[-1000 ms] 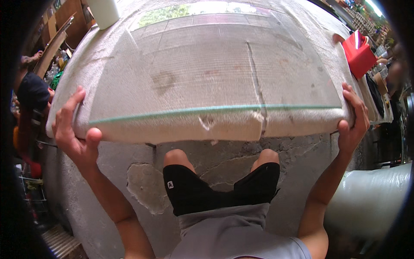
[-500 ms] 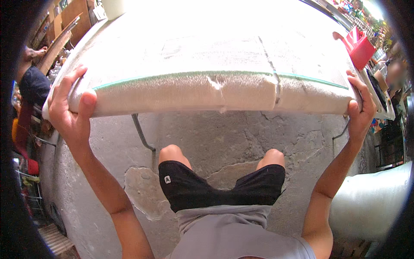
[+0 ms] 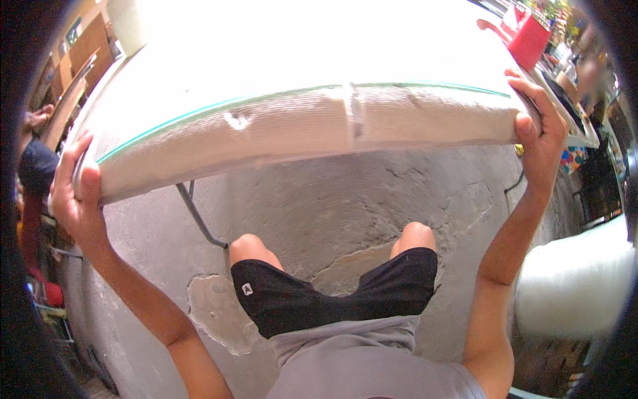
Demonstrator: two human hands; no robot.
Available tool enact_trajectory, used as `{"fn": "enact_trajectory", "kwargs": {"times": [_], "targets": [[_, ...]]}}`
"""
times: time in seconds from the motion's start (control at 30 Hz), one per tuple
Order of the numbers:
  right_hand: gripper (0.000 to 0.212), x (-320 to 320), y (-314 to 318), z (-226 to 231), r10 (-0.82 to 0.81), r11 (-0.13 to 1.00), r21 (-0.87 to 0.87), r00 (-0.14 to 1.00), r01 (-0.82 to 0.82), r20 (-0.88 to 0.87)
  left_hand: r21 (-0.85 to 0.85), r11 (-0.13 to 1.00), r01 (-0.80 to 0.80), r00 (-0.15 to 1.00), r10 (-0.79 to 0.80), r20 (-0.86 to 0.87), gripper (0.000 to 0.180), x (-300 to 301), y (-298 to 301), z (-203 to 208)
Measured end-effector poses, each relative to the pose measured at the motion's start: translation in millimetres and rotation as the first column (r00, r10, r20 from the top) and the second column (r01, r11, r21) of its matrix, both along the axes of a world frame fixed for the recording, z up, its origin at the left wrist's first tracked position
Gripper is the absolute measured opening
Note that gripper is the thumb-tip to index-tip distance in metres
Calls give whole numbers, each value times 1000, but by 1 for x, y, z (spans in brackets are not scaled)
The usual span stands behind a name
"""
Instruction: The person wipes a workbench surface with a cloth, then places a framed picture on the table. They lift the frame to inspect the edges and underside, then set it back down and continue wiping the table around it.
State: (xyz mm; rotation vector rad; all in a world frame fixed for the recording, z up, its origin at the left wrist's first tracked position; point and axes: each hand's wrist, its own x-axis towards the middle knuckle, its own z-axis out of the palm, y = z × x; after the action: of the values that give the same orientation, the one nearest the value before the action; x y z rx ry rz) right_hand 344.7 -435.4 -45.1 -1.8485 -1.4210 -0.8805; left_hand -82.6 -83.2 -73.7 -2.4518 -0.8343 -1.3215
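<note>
Between both raised arms, a wide white woven-textured slab with a green top edge (image 3: 306,130) spans the view, tilted; the left hand (image 3: 76,193) and right hand (image 3: 539,130) curl tight around its ends. Beyond its right corner sits a red plastic container (image 3: 528,36), contents unseen.

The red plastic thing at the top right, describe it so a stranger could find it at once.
Start at the big white board held across the view by both hands. Follow its edge to the right hand; just above sits the red container, the only bright red thing there.
</note>
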Motion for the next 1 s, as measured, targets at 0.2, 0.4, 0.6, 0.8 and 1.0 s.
{"fn": "enact_trajectory", "kwargs": {"times": [0.2,0.4,0.6,0.8,1.0], "targets": [[46,-1,7,-3,12,1000,24,1000,-12,16,-29,1000,4,1000,-4,3,76,-12,7,-3],[43,3,6,-3,54,996,68,997,-58,55,-97,993,64,996,-58,63,83,-5,6,-3],[44,1,7,-4,40,995,94,998,-45,51,-167,984,57,995,-42,92,82,-10,9,-5],[67,1,4,-4,-8,1000,4,1000,8,7,-220,973,64,986,-28,165,81,-3,2,-6],[49,4,9,-6,24,992,122,995,-36,97,-159,987,-10,997,21,69,86,-7,4,-3]]}}
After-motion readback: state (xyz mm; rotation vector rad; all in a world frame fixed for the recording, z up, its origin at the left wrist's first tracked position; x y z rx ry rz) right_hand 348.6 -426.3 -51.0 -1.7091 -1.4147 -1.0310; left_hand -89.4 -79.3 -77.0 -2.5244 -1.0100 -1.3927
